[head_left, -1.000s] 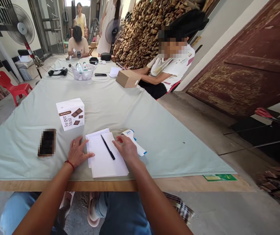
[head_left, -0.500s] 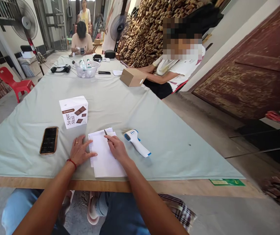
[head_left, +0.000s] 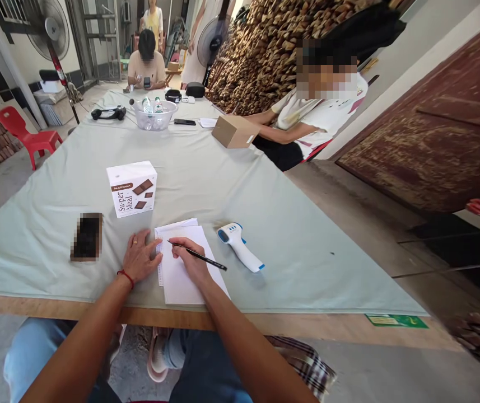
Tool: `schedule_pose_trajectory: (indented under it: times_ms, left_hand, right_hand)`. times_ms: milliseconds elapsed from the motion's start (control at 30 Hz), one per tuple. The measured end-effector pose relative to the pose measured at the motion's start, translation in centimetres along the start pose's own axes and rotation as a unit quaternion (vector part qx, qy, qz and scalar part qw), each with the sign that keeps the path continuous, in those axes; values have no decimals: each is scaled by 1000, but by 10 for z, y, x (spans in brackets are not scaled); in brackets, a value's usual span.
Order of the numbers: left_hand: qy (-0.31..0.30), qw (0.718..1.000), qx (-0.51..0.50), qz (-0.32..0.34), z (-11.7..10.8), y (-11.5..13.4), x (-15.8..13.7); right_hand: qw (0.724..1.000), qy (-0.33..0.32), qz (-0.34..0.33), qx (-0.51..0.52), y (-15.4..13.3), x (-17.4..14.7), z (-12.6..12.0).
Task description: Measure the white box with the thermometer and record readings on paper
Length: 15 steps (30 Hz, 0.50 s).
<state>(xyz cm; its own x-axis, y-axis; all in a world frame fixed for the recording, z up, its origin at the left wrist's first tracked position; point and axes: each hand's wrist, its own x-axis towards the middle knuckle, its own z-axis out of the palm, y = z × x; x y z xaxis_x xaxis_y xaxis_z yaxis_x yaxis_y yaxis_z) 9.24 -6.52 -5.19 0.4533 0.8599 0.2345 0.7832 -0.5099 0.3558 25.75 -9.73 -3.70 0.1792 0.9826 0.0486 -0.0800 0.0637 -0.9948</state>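
Observation:
A black pencil or pen (head_left: 206,259) is pinched in my right hand (head_left: 191,260), its tip near the upper left of a white sheet of paper (head_left: 181,288). No writing shows on the sheet. My left hand (head_left: 141,257) lies with fingers spread on the cloth, its fingertips at the paper's left edge. Behind it stands a white box with chocolate pictures (head_left: 133,190). To the left lies a phone (head_left: 86,238), blurred out. On the right side of the paper rests a white and blue infrared thermometer (head_left: 241,248).
A pale green cloth covers the table (head_left: 298,263). Farther back are a clear plastic basin (head_left: 153,117) with bottles, a black headset (head_left: 108,113), and a cardboard box (head_left: 234,132). One person (head_left: 315,117) sits on the right, another (head_left: 146,64) at the far end.
My right hand has turned the pen so that its shaft now points down to the right, with the tip toward the paper's upper left. My left hand's fingers have drawn in slightly.

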Motion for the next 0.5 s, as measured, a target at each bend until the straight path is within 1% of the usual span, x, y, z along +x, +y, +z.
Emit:
schedule_pose_trajectory:
  times_ms: [67, 133, 300, 500]
  left_hand:
    - [-3, 1000, 4, -2, 0, 1, 0]
    - [-4, 1000, 4, -4, -1, 2, 0]
    - [2, 1000, -3, -6, 1, 2, -1]
    - [13, 1000, -17, -14, 3, 3, -1]
  right_hand:
    - [1000, 8, 25, -7, 6, -1, 3]
    - [999, 16, 34, -16, 11, -1, 5]
    - [996, 40, -1, -76, 21, -3, 7]
    - [992, 58, -14, -113, 29, -5, 10]
